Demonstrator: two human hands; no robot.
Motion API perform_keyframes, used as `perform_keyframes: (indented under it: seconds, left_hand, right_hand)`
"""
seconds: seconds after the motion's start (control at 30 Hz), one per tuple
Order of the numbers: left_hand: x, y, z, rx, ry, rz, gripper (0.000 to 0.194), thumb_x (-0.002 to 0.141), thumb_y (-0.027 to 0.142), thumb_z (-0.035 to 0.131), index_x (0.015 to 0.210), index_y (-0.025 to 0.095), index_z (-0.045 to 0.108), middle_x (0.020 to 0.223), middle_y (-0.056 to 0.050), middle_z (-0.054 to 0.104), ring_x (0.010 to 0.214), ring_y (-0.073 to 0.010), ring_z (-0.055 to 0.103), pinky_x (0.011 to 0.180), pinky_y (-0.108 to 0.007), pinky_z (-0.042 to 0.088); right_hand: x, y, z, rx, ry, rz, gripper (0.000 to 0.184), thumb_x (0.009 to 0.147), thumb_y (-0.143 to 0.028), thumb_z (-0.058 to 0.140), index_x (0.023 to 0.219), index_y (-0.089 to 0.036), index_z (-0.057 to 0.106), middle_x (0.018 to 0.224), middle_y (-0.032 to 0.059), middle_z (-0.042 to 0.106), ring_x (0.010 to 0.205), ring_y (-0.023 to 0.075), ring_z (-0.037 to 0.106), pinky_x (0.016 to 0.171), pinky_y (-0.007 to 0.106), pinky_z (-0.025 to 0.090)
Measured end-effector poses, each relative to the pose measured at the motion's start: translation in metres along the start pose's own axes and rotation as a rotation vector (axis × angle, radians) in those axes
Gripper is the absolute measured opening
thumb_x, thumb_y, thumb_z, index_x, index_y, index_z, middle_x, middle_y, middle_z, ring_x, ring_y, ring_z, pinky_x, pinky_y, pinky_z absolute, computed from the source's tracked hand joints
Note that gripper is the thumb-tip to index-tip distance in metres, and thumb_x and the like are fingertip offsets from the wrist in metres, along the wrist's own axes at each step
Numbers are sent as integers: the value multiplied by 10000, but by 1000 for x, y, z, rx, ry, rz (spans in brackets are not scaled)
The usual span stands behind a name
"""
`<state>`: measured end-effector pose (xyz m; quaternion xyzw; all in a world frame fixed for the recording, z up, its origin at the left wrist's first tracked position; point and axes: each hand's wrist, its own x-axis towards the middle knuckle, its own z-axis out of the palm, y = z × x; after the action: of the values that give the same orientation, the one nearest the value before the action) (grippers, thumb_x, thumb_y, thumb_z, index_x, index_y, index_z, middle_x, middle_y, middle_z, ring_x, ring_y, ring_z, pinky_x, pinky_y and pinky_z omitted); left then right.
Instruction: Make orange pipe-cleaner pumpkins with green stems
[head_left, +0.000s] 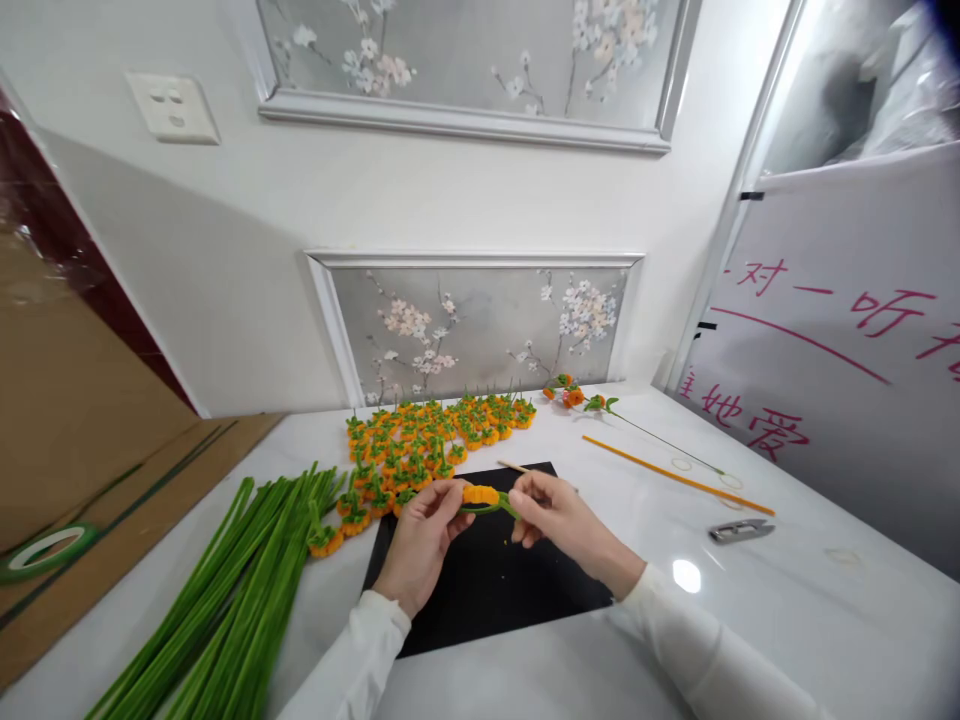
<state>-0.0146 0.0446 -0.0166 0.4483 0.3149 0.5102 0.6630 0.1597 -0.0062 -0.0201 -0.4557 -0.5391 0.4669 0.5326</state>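
Note:
Between my two hands, above a black mat (517, 590), is an orange fuzzy pipe-cleaner flower (480, 495) with a green pipe cleaner (504, 504) at its right. My left hand (429, 530) pinches the flower's left side between thumb and fingers. With thumb and fingertips, my right hand (555, 515) grips the green pipe cleaner. Just beyond my left hand stand many finished orange flowers with green tops (420, 440), set in rows. A bundle of green pipe cleaners (240, 590) lies to the left.
An orange pipe cleaner (675, 475) and small snips (741, 530) lie on the right of the white table. Behind them is a stemmed orange flower spray (574, 395). Green tape (49, 550) rests on cardboard at the left. A thin wooden stick (514, 466) touches the mat's back edge.

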Motion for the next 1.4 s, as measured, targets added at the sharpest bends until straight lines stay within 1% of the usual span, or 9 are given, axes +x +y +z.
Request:
perform_keyframes:
  seconds: [0.1,0.23,0.5,0.73,0.93,1.0,1.1,1.27,1.4]
  left_hand:
    - [-2,0,-1,9,14,26,190,639,305,793,740,165,713,883,-17,655,786,-110,588,673,-188,520]
    - [-2,-1,-2,-23,25,43,185,625,295,805,709,162,708,877,0,650,763,-86,580,688,-169,513]
    - [2,9,-7,-39,83,107,248,604,318,817,688,148,658,806,12,637,702,-69,573,631,-146,512]
    - [0,10,-9,110,145,72,322,673,424,743,789,165,590,777,25,584,636,-89,598,410,-136,470]
    - [-4,5,-2,272,178,112,322,757,472,640,795,198,476,695,50,554,570,-124,650,325,-126,383]
    - [-7,3,2,353,150,116,312,770,478,617,810,198,484,712,45,558,571,-137,657,339,-157,434]
    - [-13,-1,10,413,82,116,309,781,479,600,800,190,491,704,38,553,582,-156,661,362,-199,489]
    - [-16,-3,15,367,67,89,308,796,474,584,783,187,476,668,42,533,584,-156,661,332,-166,441]
    - [-10,-2,7,334,111,87,280,818,440,573,820,179,472,828,-19,628,593,-144,673,317,-128,369]
  right_hand:
    - [-1,6,6,-41,-102,34,378,776,-526,597,695,-165,523,538,-26,562,484,100,568,473,202,443]
    - [-2,10,8,-112,-47,-68,301,810,-428,585,672,-165,535,544,-32,552,462,80,522,465,195,398]
    - [-3,2,-12,-226,-138,-79,276,806,-417,582,680,-179,521,551,-38,540,467,90,519,485,213,430]
    - [-2,3,-26,-267,-234,31,259,811,-398,580,694,-176,517,534,-40,559,423,81,506,438,189,382]
    - [-2,3,-26,-419,-152,-91,187,866,-341,511,783,-181,561,619,-8,609,558,124,585,549,240,458]
    - [-5,1,-19,-493,-69,-215,171,855,-326,535,952,-197,590,816,32,661,747,163,628,675,287,494]
    - [-8,1,-7,-574,48,-326,376,830,-284,580,1198,-234,522,1003,55,656,925,195,616,815,334,481]
    - [-11,3,2,-665,-46,-220,283,888,-230,465,1147,-210,576,587,-21,606,505,138,575,539,249,457]
    - [-13,2,-2,-608,-82,-171,350,888,-202,436,1219,-216,548,526,-51,556,434,104,522,469,205,417]
